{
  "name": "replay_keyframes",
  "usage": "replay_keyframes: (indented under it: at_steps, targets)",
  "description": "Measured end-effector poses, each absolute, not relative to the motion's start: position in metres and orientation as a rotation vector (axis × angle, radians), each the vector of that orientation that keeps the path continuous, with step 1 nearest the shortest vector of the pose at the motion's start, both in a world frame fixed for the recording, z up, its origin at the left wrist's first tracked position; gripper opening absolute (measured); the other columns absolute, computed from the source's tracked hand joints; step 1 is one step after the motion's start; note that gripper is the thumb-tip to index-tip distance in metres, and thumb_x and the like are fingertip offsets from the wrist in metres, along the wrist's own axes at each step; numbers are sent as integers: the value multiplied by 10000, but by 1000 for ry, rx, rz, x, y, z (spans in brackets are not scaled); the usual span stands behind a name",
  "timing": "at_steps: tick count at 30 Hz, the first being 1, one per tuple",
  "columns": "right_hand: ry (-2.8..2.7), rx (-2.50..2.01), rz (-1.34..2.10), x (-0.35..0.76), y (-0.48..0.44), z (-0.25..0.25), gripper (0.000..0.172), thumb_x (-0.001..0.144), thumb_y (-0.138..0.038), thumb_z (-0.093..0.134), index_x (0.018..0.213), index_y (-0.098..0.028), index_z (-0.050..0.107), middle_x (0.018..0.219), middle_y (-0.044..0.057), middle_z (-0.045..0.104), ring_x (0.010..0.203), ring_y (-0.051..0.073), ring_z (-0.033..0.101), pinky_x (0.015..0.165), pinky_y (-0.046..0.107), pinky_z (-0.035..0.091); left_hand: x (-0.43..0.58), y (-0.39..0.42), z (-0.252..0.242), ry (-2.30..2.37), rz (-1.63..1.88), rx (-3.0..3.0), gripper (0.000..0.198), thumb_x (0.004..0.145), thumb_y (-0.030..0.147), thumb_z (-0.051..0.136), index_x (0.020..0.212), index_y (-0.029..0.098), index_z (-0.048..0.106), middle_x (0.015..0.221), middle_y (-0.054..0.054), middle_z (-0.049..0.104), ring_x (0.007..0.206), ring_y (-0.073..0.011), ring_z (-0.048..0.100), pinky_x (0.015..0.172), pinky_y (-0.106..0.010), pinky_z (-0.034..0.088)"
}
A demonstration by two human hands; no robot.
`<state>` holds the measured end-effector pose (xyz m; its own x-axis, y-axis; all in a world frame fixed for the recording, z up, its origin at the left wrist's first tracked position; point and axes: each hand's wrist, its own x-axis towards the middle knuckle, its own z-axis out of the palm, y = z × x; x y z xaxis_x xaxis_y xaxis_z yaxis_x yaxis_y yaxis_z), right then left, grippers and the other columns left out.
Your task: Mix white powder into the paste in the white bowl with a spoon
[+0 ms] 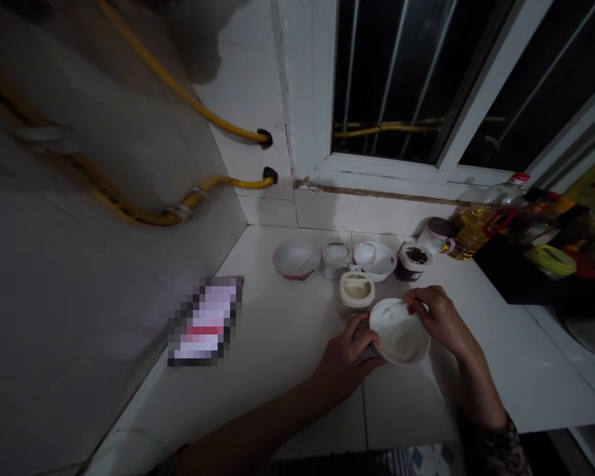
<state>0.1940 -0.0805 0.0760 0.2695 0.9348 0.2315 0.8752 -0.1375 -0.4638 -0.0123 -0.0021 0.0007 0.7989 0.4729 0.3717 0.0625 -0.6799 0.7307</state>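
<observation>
My left hand [346, 357] is closed on the left rim of a white bowl [402, 340], which tilts above the counter. Pale contents lie in the bowl, too dim to identify. The fingers of my right hand [439, 318] are pinched at the far rim around a small light-coloured spoon [393, 306]; its head points left inside the bowl. Just beyond my left hand stands a cream-rimmed seasoning jar [356, 294] with pale contents. Behind it are a clear-lidded jar [336, 259] and another white bowl [384, 263] with a round white item in it.
A larger bowl [297, 259] stands back left, and a jar of dark contents [414, 262] back right. Beyond are a mug [435, 237] and an oil bottle [476, 221]. A blurred phone-like slab [205, 322] lies left. Yellow hoses [149, 215] run along the wall.
</observation>
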Motion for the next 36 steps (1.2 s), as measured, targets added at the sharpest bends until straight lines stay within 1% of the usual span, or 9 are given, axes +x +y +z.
replay_keyframes:
  at_steps: [2, 6, 9, 12, 16, 22, 26, 31, 36]
  targets:
    - [-1676, -1992, 244, 184, -77, 74, 241, 878, -284, 451, 771, -217, 655, 655, 26, 682, 707, 202, 586, 809, 352, 395, -12, -2, 1, 393, 716, 2249, 188, 778, 251, 703, 922, 215, 588, 1290, -91, 488, 894, -185, 651, 771, -310, 555]
    - [-1584, -1970, 431, 178, -75, 72, 263, 874, -349, 462, 739, -212, 642, 638, 24, 689, 748, 207, 585, 734, 313, 420, -12, -2, 1, 393, 715, 2245, 182, 792, 264, 689, 933, 221, 583, 1297, -83, 480, 872, -171, 654, 753, -302, 559]
    - [-1411, -1959, 508, 186, -76, 73, 282, 851, -388, 473, 726, -192, 633, 604, 25, 672, 642, 182, 576, 647, 287, 416, -12, -2, 0, 380, 721, 2243, 186, 795, 261, 685, 943, 221, 579, 1290, -85, 482, 871, -170, 652, 764, -306, 557]
    - [-1232, -1948, 524, 194, -78, 76, 287, 812, -425, 500, 711, -183, 617, 575, 15, 648, 542, 154, 537, 567, 269, 396, -13, -2, 1, 366, 743, 2244, 184, 801, 263, 679, 950, 227, 576, 1282, -83, 488, 882, -173, 647, 775, -308, 555]
    - [-1124, -1909, 505, 199, -80, 79, 288, 771, -444, 539, 693, -178, 617, 541, 7, 627, 548, 154, 527, 598, 281, 416, -13, -2, 1, 372, 740, 2252, 184, 798, 259, 683, 944, 225, 575, 1285, -79, 486, 878, -169, 647, 776, -307, 556]
    - [-1007, -1829, 637, 201, -79, 77, 290, 709, -466, 591, 697, -177, 617, 528, 7, 614, 544, 153, 532, 620, 294, 433, -13, -2, 1, 380, 718, 2249, 188, 786, 230, 695, 926, 217, 571, 1299, -88, 473, 884, -174, 650, 777, -314, 553]
    - [-941, -1792, 718, 204, -78, 77, 261, 677, -435, 618, 694, -174, 625, 517, 3, 612, 528, 146, 532, 613, 290, 430, -13, -2, 0, 383, 713, 2239, 172, 792, 231, 687, 919, 218, 572, 1301, -80, 470, 929, -178, 639, 774, -298, 550]
    - [-848, -1693, 781, 205, -76, 75, 227, 644, -387, 677, 670, -164, 645, 499, -5, 615, 510, 126, 512, 601, 271, 417, -12, -2, -1, 379, 705, 2237, 186, 792, 251, 690, 931, 218, 573, 1296, -78, 471, 868, -160, 645, 766, -299, 552]
    - [-771, -1596, 769, 203, -72, 72, 215, 610, -363, 719, 656, -160, 665, 503, 4, 631, 508, 125, 514, 594, 269, 412, -12, -2, 0, 377, 711, 2230, 177, 801, 247, 680, 939, 222, 573, 1308, -79, 465, 853, -155, 647, 764, -293, 550]
